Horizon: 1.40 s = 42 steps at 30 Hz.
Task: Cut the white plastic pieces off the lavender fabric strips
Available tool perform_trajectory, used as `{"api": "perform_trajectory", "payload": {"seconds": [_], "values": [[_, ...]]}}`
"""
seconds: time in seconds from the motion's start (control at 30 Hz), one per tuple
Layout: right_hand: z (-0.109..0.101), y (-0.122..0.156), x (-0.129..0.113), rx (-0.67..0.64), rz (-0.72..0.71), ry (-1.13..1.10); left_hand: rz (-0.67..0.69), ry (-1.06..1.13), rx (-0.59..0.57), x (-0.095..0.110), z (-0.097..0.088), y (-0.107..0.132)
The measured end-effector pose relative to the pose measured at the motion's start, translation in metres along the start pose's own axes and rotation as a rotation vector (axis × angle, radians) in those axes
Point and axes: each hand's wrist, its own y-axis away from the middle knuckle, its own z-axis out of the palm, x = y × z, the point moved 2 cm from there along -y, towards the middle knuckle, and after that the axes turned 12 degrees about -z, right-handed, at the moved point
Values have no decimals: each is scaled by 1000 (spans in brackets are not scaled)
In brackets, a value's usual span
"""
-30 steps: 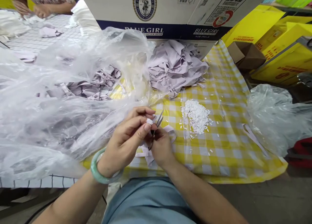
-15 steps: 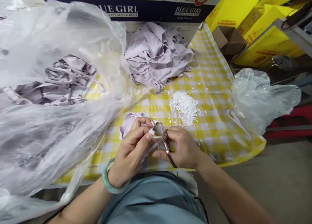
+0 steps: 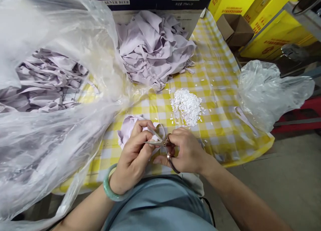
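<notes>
My left hand point(image 3: 136, 154) is closed on a pale lilac fabric piece point(image 3: 127, 129), pinching its strap near the fingertips. Part of the cloth lies on the table beyond that hand, and a loop of strap point(image 3: 160, 128) curves up beside it. Through the handles of a pair of scissors point(image 3: 164, 143) go the fingers of my right hand point(image 3: 185, 150). The blades are parted and point left, at my left fingertips, around the spot where a small white bit shows. A heap of tiny white snippets point(image 3: 189, 107) lies just beyond my right hand.
A pile of lilac fabric pieces point(image 3: 157, 47) rests against a beer carton point(image 3: 150, 0). More lie under a large clear plastic bag point(image 3: 100, 67) at left. To the right are a crumpled plastic bag point(image 3: 271, 93), a loose strap point(image 3: 245, 120) and a small open cardboard box point(image 3: 235, 30).
The scissor blades have opened wider and now reach across my left fingertips. The whole view has shifted slightly, so the carton and the piles sit higher in it.
</notes>
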Motion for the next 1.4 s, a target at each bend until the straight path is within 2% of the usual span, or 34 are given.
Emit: {"api": "perform_trajectory", "payload": {"seconds": [0.27,0.43,0.73,0.83,0.93,1.0,1.07,1.13,1.17,1.23,1.3,1.37,1.4], "values": [[2,0,2,-15,13,49,58,-79,6,-2,2,1],[0,11,9,-11,62,63,72,-83,-21,-3,8,-4],[-13,52,32,76,365,185,66,-112,-239,-5,49,-35],[-19,63,41,174,460,167,51,-114,-236,-4,56,-40],[-29,68,45,277,481,124,45,-211,-274,0,42,-29],[-31,62,44,291,360,92,66,-386,-308,-3,22,-14],[-24,46,38,271,184,34,78,-624,-179,-13,-4,4],[-5,26,27,233,52,-26,42,-830,45,-31,-27,21],[8,15,20,216,18,-37,6,-884,116,-40,-35,28],[36,-3,7,162,29,-27,-33,-857,144,-54,-43,34],[58,-18,-6,104,14,-27,-30,-703,128,-56,-44,31],[62,-34,-13,166,0,-71,-18,-537,150,-41,-46,14],[56,-45,-15,226,-6,-101,3,-483,181,-27,-49,1]]}}
